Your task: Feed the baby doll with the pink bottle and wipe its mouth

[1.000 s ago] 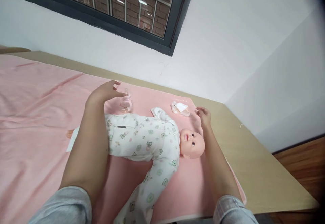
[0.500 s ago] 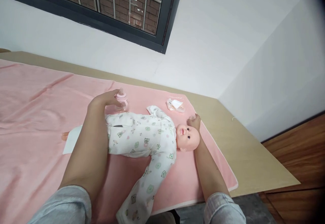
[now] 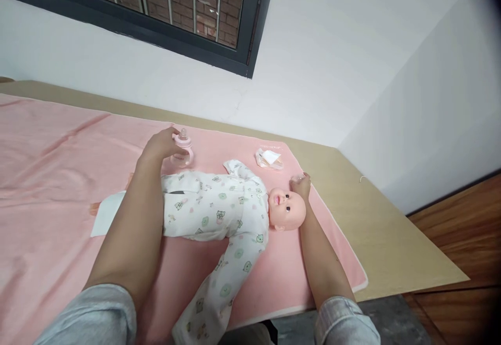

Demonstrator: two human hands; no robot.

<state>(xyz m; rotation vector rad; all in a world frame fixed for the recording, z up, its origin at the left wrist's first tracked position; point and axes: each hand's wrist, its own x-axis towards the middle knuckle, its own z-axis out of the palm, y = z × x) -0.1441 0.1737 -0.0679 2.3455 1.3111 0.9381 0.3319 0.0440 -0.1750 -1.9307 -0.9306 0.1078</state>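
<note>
A baby doll [image 3: 223,206] in a white patterned outfit lies on its back, head to the right. Beyond its legs, my left hand [image 3: 161,144] is closed around the near-left side of a baby bottle [image 3: 183,152] with a pink collar, pink handle and clear nipple, which stands upright. My right hand [image 3: 302,186] is closed just past the doll's head [image 3: 287,209], on a small clear thing [image 3: 299,177] whose kind is mostly hidden by the fingers. My left forearm crosses above the doll's legs and covers part of them.
A clear plastic packet [image 3: 270,158] with a white label lies near the far edge of the pink blanket [image 3: 31,178]. White cloth [image 3: 105,214] lies by the doll's feet. The bare tabletop [image 3: 376,246] shows at the right; a wall and barred window [image 3: 188,6] stand behind.
The left hand and bottle have shifted slightly left and away from me in view, with more of the bottle's handle showing. The right hand stays beside the doll's head. The view has tilted slightly.
</note>
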